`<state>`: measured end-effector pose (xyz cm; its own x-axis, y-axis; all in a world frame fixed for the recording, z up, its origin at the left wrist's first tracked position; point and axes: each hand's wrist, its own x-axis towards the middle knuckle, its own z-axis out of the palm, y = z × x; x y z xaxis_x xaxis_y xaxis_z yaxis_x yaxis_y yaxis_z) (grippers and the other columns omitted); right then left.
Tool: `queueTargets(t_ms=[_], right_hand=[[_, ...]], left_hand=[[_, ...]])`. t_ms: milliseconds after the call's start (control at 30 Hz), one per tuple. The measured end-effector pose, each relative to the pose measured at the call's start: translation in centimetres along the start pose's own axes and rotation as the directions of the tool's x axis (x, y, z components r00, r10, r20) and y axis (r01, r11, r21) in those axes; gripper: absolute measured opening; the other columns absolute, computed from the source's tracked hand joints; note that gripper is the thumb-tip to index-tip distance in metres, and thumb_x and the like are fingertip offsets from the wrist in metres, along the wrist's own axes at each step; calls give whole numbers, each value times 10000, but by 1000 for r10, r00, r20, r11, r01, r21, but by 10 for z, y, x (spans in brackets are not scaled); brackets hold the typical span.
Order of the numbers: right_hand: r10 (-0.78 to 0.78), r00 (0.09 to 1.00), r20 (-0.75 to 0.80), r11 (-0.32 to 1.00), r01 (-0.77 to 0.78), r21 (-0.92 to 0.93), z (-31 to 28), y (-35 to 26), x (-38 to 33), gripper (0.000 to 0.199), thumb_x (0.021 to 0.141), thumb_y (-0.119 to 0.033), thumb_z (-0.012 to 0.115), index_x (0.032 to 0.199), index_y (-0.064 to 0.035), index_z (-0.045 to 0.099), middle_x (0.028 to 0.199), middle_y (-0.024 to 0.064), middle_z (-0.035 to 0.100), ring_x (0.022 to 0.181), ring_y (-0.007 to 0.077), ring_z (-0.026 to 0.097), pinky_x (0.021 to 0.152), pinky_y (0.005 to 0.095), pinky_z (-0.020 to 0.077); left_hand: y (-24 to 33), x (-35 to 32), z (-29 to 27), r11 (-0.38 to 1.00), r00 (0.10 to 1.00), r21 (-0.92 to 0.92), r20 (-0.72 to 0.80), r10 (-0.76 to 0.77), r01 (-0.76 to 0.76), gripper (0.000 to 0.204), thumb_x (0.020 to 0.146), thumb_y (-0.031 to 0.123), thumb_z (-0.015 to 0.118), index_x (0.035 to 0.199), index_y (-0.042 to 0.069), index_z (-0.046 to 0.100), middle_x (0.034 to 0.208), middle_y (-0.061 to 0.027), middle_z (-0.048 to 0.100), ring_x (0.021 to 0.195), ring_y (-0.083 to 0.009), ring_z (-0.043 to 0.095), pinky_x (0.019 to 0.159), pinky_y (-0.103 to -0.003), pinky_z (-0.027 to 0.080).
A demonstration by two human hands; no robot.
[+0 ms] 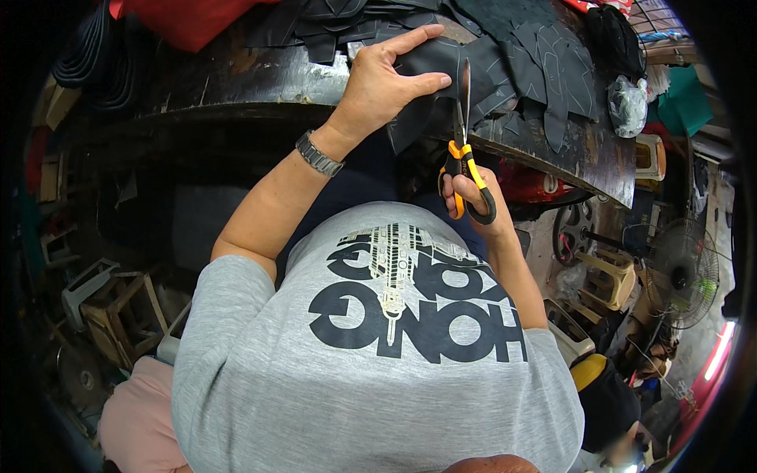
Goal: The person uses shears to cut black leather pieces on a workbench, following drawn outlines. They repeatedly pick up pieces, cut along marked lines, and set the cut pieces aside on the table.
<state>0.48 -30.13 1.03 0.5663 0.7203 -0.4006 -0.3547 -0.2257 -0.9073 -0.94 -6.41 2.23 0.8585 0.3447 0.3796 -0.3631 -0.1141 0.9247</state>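
My right hand [481,197] grips a pair of scissors [461,146] with yellow and black handles, fingers through the loops. Their blades point away from me, slightly parted, at the edge of a black sheet piece [430,67]. That piece lies partly over the table edge, and its near part hangs down. On its left side is my left hand [378,83], thumb pressed on top and index finger stretched out above. The sheet hides the other fingers, which seem to hold it from beneath. A metal watch is on my left wrist.
The dark, worn table [229,83] carries a pile of black cut pieces [544,67], some with pale outlines. Red material [185,20] lies at the far left. To the right are a clear plastic bag [628,106] and a standing fan [682,272]. Stools [126,315] stand behind me.
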Motion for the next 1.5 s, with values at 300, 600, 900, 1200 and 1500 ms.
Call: queueTargets(t_ms=[300, 600, 900, 1200, 1500], right_hand=[[-16, 1000, -19, 1000, 16, 1, 4, 0, 2, 475, 805, -491, 724, 825, -32, 601, 664, 31, 570, 586, 102, 585, 518, 224, 485], [19, 1000, -1, 996, -19, 88, 5, 8, 3, 453, 807, -462, 727, 769, -28, 604, 631, 37, 574, 503, 103, 561, 461, 224, 466], [1, 999, -41, 999, 1, 52, 18, 10, -1, 336, 882, -322, 717, 747, -45, 583, 561, 2, 521, 427, 69, 498, 385, 197, 390], [34, 999, -29, 993, -30, 114, 21, -4, 4, 358, 880, -361, 706, 769, -38, 597, 601, 36, 561, 471, 101, 538, 447, 220, 445], [-31, 998, -54, 993, 37, 111, 15, -11, 20, 402, 857, -423, 723, 782, -51, 589, 645, 25, 562, 537, 97, 559, 470, 229, 462]], left_hand=[[-2, 0, 1, 999, 1000, 41, 8, 30, -31, 562, 775, 63, 796, 1301, 36, 604, 1164, -126, 684, 975, -157, 688, 828, -237, 566], [-8, -2, 0, 994, 996, 63, 19, 86, -87, 583, 779, 73, 797, 1322, 46, 586, 1216, -139, 664, 1015, -185, 687, 855, -244, 560], [-9, -4, -1, 991, 993, 64, 1, 120, -119, 588, 796, 93, 791, 1337, 40, 568, 1288, -148, 626, 1080, -206, 664, 934, -278, 527], [-5, -14, 8, 998, 999, -53, -8, 36, -36, 621, 806, 44, 778, 1375, 34, 531, 1322, -120, 602, 1156, -152, 603, 1012, -286, 466], [-4, -19, 12, 994, 994, 59, -59, 93, -89, 724, 802, 96, 797, 1439, 54, 456, 1437, -137, 505, 1253, -163, 533, 1064, -317, 405]])
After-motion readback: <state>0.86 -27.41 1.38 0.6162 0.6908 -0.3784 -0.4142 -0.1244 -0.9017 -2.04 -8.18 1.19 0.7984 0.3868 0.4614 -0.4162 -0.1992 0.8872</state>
